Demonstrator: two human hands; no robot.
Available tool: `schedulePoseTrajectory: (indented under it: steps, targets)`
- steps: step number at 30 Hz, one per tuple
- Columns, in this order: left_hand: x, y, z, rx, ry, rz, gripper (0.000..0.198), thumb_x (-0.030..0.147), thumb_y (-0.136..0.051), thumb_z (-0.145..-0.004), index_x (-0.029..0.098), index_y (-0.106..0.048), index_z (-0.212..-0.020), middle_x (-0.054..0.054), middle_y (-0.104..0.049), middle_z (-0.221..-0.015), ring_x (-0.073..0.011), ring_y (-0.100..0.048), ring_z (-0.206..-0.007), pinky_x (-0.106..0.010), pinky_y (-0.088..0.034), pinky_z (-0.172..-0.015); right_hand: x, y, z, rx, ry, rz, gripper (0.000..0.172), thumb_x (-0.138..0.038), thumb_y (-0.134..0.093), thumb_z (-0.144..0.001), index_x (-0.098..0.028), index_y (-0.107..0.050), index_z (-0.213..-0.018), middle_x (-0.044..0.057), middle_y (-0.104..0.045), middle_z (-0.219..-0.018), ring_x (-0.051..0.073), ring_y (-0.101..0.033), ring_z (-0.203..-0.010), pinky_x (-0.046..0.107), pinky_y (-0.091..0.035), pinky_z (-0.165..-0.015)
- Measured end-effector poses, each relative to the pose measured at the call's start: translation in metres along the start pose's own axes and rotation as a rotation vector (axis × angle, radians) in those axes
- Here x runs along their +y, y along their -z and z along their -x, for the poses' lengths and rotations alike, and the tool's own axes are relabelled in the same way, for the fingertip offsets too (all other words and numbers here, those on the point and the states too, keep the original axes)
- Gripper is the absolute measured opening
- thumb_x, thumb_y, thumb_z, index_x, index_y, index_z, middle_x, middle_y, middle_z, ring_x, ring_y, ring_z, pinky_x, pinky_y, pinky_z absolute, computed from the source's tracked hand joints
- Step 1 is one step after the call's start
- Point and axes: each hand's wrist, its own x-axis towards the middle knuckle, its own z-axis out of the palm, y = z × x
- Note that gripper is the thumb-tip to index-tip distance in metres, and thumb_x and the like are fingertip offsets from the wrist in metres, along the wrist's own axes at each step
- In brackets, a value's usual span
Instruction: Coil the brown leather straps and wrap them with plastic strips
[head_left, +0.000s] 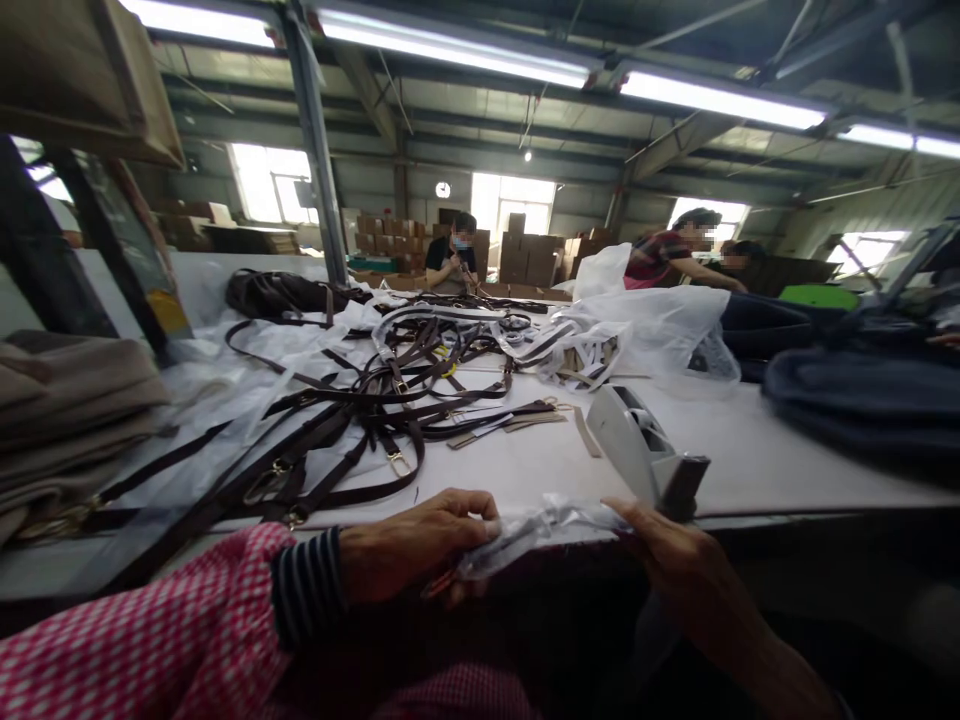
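Crumpled clear plastic wrap [544, 525] stretches between my two hands at the table's front edge. My left hand [442, 530] pinches its left end between thumb and fingers. Below that hand shows a small reddish object, too dark to name. At the other end, my right hand [675, 550] has its fingers closed on the plastic, partly hidden by blur and shadow. A grey tape dispenser [634, 440] stands just beyond the right hand. Dark brown leather straps [375, 400] with metal clasps lie tangled beyond my left hand.
Folded brown cloth [75, 410] is stacked at the left. White-edged straps and a clear plastic bag [660, 320] lie farther back. Dark blue bags [862, 400] sit at the right. Co-workers [454, 255] are across the table, before stacked cartons [525, 258].
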Motion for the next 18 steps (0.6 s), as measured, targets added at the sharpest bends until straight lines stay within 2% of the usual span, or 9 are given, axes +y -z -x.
schedulePoseTrajectory:
  steps: [2,5,7,11,14,16,18]
  targets:
    - [0.002,-0.004,-0.006,0.023,0.001,-0.014,0.025,0.042,-0.066,-0.084,0.021,-0.053,-0.087,0.004,-0.061,-0.059,-0.0079,-0.044,-0.043,-0.017,-0.029,-0.040,-0.006,-0.004,-0.007,-0.048,0.088,0.050,0.032,-0.020,-0.043,-0.105,-0.017,-0.068,-0.123,0.011,-0.080,-0.100,0.025,-0.080,-0.087,0.028,-0.063,-0.070]
    - [0.004,-0.007,-0.010,0.059,-0.024,-0.099,0.016,0.035,-0.061,-0.081,0.020,-0.054,-0.083,0.007,-0.051,-0.055,-0.0075,-0.036,-0.045,-0.018,-0.024,-0.042,-0.008,-0.005,-0.014,-0.048,0.127,0.062,0.031,-0.017,-0.041,-0.104,-0.016,-0.066,-0.123,0.012,-0.080,-0.101,0.025,-0.080,-0.089,0.028,-0.064,-0.072]
    - [0.007,-0.003,-0.005,0.079,-0.052,-0.217,0.017,0.036,-0.058,-0.084,0.020,-0.055,-0.082,0.007,-0.049,-0.057,-0.0085,-0.036,-0.048,-0.020,-0.026,-0.045,-0.001,-0.004,-0.009,-0.037,0.138,0.062,0.030,-0.015,-0.041,-0.103,-0.017,-0.066,-0.120,0.012,-0.080,-0.101,0.024,-0.080,-0.089,0.028,-0.064,-0.072]
    - [0.017,0.016,0.016,0.215,-0.129,-0.569,0.028,0.043,-0.051,-0.093,0.020,-0.054,-0.079,0.005,-0.050,-0.062,-0.0117,-0.044,-0.056,-0.024,-0.033,-0.052,0.029,-0.008,0.034,-0.042,0.162,0.034,0.028,-0.013,-0.043,-0.101,-0.018,-0.068,-0.112,0.008,-0.081,-0.091,0.022,-0.081,-0.079,0.024,-0.064,-0.066]
    - [0.020,0.025,0.026,0.252,-0.197,-0.787,0.029,0.041,-0.051,-0.096,0.020,-0.054,-0.076,0.005,-0.050,-0.064,-0.0133,-0.046,-0.061,-0.026,-0.032,-0.057,0.049,-0.019,0.078,-0.072,0.113,-0.025,0.030,-0.012,-0.045,-0.098,-0.021,-0.071,-0.109,0.005,-0.082,-0.090,0.020,-0.081,-0.076,0.020,-0.064,-0.065]
    - [0.020,0.022,0.024,0.263,-0.262,-0.848,0.028,0.037,-0.052,-0.097,0.019,-0.054,-0.075,0.005,-0.050,-0.067,-0.0133,-0.047,-0.064,-0.026,-0.031,-0.059,0.048,-0.029,0.096,-0.107,0.039,-0.050,0.029,-0.016,-0.049,-0.097,-0.023,-0.072,-0.114,0.004,-0.083,-0.099,0.021,-0.082,-0.085,0.021,-0.065,-0.071]
    - [0.021,0.011,0.014,0.289,-0.327,-0.835,0.026,0.034,-0.053,-0.097,0.019,-0.055,-0.075,0.005,-0.051,-0.069,-0.0132,-0.047,-0.067,-0.026,-0.031,-0.061,0.030,-0.041,0.098,-0.072,-0.053,-0.053,0.031,-0.025,-0.057,-0.098,-0.024,-0.067,-0.128,0.006,-0.080,-0.113,0.023,-0.080,-0.097,0.024,-0.066,-0.080]
